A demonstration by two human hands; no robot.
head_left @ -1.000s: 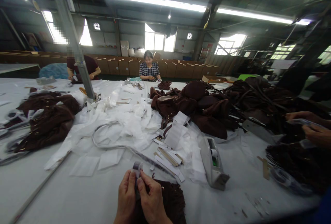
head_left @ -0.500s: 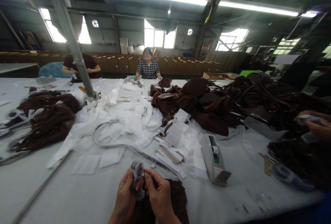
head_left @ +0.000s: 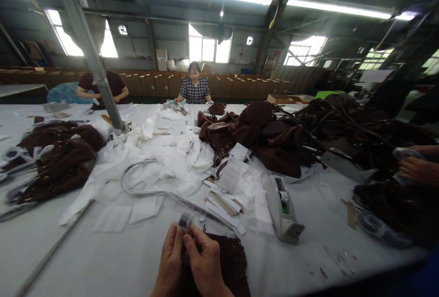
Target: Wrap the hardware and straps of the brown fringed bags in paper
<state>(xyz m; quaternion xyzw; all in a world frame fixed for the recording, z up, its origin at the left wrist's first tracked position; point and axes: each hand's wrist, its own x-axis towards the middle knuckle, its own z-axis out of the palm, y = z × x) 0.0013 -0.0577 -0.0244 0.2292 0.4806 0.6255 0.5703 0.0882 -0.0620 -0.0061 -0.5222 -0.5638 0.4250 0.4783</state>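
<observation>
Near the front edge of the table, my left hand is closed around a bag strap wrapped in clear plastic. Its dark, curved top sticks out above my fingers. My right hand presses thumb and fingers together on the same wrapped strap, right against my left hand. Below both hands lies a dark brown bag with a fringed edge, partly hidden by my wrists. The lower part of the strap is covered by my fingers.
A tape dispenser stands to the right, beside paper strips and white wrapping sheets. Brown bags are heaped behind. A co-worker's hand works at far right. A metal post rises at left.
My right hand has moved in closer to my left, and its fingers now cover more of the strap. The strap's loop shows less between the hands.
</observation>
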